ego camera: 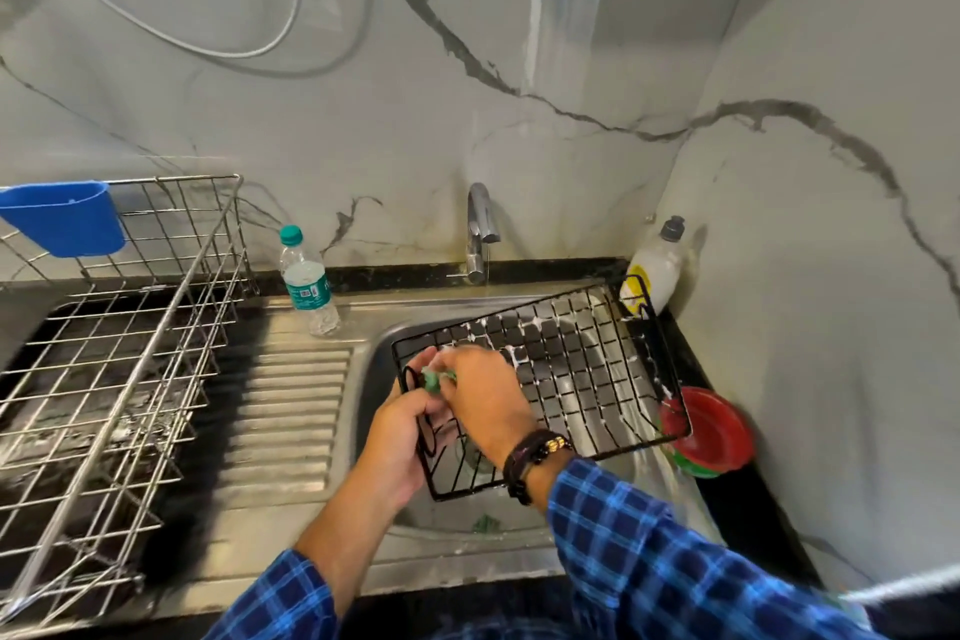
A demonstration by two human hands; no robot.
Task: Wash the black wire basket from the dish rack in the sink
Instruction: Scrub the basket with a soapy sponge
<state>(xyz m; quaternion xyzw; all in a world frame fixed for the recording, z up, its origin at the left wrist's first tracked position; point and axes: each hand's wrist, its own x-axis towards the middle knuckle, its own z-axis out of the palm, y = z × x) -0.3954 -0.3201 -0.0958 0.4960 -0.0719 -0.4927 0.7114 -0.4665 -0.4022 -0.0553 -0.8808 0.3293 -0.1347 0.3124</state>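
Note:
The black wire basket [582, 369] lies tilted over the steel sink [382, 353], with white soap foam on its grid. My left hand [400, 437] grips its near-left edge from below. My right hand [483, 395] holds a green scrubber [435, 379] against the basket's left end. The silver dish rack [130, 353] stands on the counter to the left. Part of the basket's left side is hidden behind my hands.
A tap [480, 234] rises behind the sink. A water bottle [306, 276] stands on the drainboard [291, 411]. A dish soap bottle [657, 270] sits at the back right corner, a red bowl [717, 431] right of the sink. A blue holder [67, 218] hangs on the rack.

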